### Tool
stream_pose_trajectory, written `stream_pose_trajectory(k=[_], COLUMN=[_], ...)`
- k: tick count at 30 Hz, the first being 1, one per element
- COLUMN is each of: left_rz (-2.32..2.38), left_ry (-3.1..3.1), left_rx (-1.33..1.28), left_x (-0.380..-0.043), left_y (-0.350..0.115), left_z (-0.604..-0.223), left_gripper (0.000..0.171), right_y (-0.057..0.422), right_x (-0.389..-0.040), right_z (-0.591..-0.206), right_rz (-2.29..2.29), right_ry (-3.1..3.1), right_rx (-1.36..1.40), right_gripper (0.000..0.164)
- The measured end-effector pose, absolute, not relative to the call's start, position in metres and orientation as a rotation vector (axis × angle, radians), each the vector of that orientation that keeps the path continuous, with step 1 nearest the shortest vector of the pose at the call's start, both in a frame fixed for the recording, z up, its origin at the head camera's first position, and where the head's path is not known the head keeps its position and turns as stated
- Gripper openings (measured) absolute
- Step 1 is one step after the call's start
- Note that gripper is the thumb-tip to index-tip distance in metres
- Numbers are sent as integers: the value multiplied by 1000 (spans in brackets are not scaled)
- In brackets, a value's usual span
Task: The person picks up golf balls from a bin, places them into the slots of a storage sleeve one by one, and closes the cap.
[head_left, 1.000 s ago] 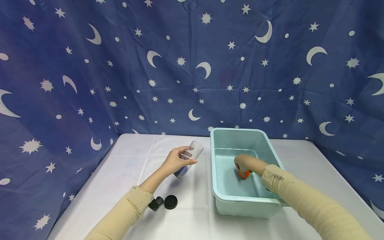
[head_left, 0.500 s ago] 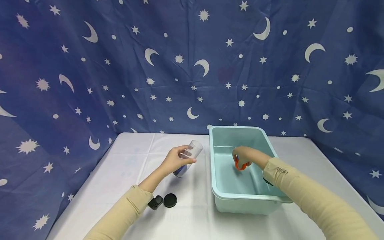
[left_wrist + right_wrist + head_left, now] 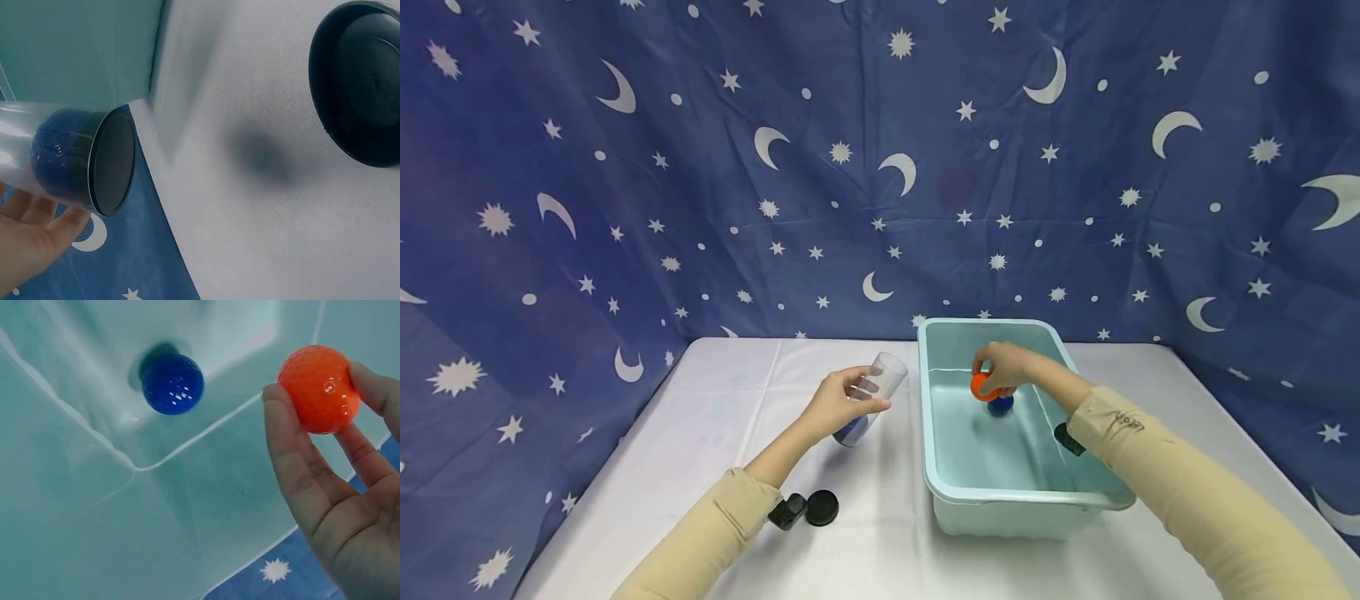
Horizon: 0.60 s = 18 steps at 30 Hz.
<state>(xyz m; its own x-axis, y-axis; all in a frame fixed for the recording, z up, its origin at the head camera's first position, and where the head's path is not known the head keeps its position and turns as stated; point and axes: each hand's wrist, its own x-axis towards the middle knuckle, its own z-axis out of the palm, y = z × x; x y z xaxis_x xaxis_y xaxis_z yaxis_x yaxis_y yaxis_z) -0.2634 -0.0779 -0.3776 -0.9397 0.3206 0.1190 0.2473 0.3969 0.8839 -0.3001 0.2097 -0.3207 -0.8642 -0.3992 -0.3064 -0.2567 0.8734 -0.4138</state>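
My left hand (image 3: pixel 841 402) grips a clear plastic tube (image 3: pixel 891 375), tilted over the table left of the basin. A blue ball (image 3: pixel 59 150) lies inside at the tube's black base (image 3: pixel 114 162). Over the pale teal basin (image 3: pixel 930 442), my right hand (image 3: pixel 1013 367) pinches an orange golf ball (image 3: pixel 319 389) between thumb and fingertips. Another blue golf ball (image 3: pixel 173 384) is on the basin's inside, below and beside that hand; in the head view it shows just under the orange one.
A round black cap (image 3: pixel 822 507) lies on the white table (image 3: pixel 722 417), near the left forearm. Small black cameras sit at both wrists, the right one (image 3: pixel 1068 439) close to the basin's right wall. Blue star-and-moon cloth (image 3: pixel 820 208) hangs behind and at the sides.
My right hand has risen and moved back and slightly left inside the basin with the orange golf ball. The blue golf ball now shows below it. The left hand keeps its hold almost unmoved.
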Motion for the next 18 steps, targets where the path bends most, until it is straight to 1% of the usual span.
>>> stream_pose_trajectory(k=[5, 18], left_rz=[1609, 1659], left_ry=[2573, 2579], left_rx=[529, 536], left_x=[-264, -266], left_y=[-77, -74], left_z=[-378, -374], left_gripper=[51, 54], right_y=[212, 217], right_x=[-299, -297], right_z=[-311, -295], right_rz=[-677, -1073], right_ry=[2610, 2464], right_rx=[-515, -498], right_gripper=[28, 35])
